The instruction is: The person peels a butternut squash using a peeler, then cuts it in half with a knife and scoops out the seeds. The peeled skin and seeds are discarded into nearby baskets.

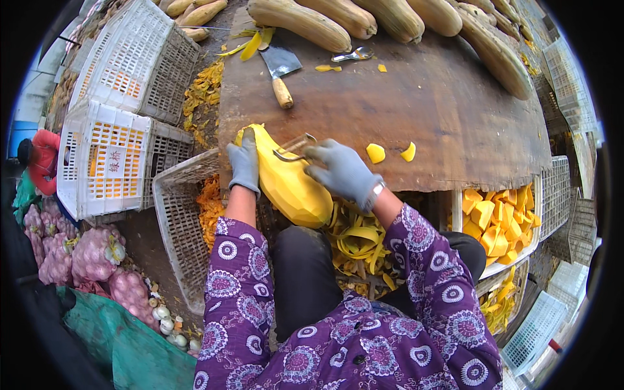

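A peeled yellow squash (292, 187) leans over the near edge of the wooden board (419, 131), its bulbous end close to my knee. My left hand (243, 161), in a grey glove, grips its upper end from the left side. In my gloved right hand (343, 170) is a peeler with a metal frame (295, 146), laid against the squash's upper right side; its handle is mostly hidden by my fingers. Two small yellow squash pieces (375, 153) lie on the board right of that hand.
On the board lie a cleaver (281, 66), a metal spoon (353, 54) and several unpeeled squashes (495, 53). Peelings (360, 239) heap below the edge. A crate rim (537, 209) surrounds cut squash chunks (497, 219). White crates (105, 161) and a person in red (44, 158) are left.
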Demonstrator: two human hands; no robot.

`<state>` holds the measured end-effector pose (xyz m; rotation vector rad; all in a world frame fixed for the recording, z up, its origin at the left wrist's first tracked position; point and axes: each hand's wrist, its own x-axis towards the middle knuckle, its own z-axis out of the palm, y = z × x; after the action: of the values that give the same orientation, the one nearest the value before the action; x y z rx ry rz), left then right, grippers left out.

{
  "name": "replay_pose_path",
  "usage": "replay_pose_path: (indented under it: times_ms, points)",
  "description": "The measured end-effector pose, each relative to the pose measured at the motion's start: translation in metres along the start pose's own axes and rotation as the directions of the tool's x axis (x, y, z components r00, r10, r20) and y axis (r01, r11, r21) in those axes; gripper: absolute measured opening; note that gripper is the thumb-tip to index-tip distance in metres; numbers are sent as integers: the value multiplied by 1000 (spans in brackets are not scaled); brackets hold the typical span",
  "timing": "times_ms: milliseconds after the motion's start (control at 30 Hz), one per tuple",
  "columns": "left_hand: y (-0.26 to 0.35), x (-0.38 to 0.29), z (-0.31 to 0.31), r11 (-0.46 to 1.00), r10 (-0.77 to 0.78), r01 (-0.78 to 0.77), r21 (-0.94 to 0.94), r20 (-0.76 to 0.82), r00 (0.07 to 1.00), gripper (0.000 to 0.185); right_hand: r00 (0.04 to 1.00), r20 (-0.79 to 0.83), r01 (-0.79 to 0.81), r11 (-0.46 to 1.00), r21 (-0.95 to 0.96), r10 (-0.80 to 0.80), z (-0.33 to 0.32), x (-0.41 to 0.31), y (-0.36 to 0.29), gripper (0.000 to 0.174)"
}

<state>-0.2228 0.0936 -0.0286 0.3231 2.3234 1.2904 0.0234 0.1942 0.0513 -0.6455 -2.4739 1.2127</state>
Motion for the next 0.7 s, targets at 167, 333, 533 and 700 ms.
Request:
replay_pose_path:
  times_ms: [167, 333, 533, 700]
  points:
    - [-15, 3, 4, 992, 104, -109, -61, -80, 991, 70, 985, 166, -38, 995, -91, 53, 11, 70, -4, 34]
    - [-21, 6, 9, 969, 37, -57, -242, -87, 996, 69, 966, 256, 4, 994, -113, 25, 18, 87, -5, 35]
    - [-18, 5, 8, 984, 51, -59, -168, -51, 997, 71, 923, 385, 40, 992, -121, 10, -7, 58, -3, 34]
    - [-22, 9, 11, 994, 83, -90, -59, -107, 991, 74, 951, 305, 88, 990, -111, -50, -33, -9, -9, 32]
